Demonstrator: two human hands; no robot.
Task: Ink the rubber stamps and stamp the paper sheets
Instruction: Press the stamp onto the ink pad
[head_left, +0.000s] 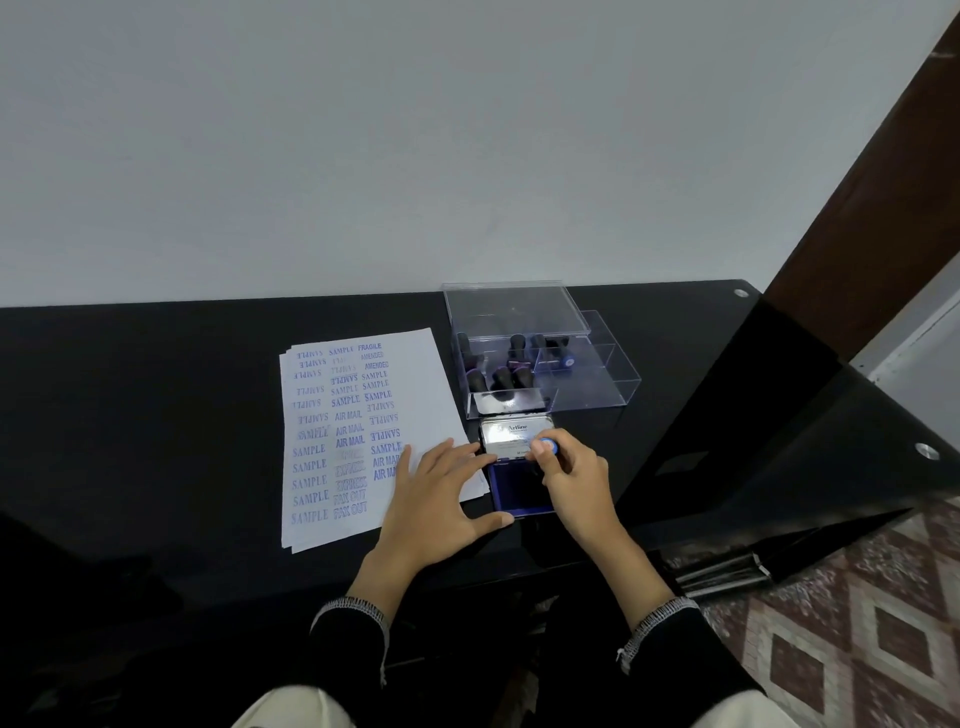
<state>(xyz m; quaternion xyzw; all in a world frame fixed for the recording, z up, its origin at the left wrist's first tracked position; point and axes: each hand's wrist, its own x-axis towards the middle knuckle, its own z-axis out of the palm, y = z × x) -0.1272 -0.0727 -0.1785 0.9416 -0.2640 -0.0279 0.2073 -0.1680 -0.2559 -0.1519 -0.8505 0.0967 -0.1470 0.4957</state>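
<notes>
The rubber stamp (546, 447) is over the open ink pad (519, 488), pinched in your right hand (574, 480). Your left hand (441, 499), fingers spread, steadies the pad beside the paper sheets (363, 431). You are inking, I think; next comes a free spot on the sheet.

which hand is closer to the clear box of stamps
Right. The right hand holds a stamp over the ink pad, just in front of the clear box. The left hand lies flat further left, on the paper's corner beside the pad.
</notes>
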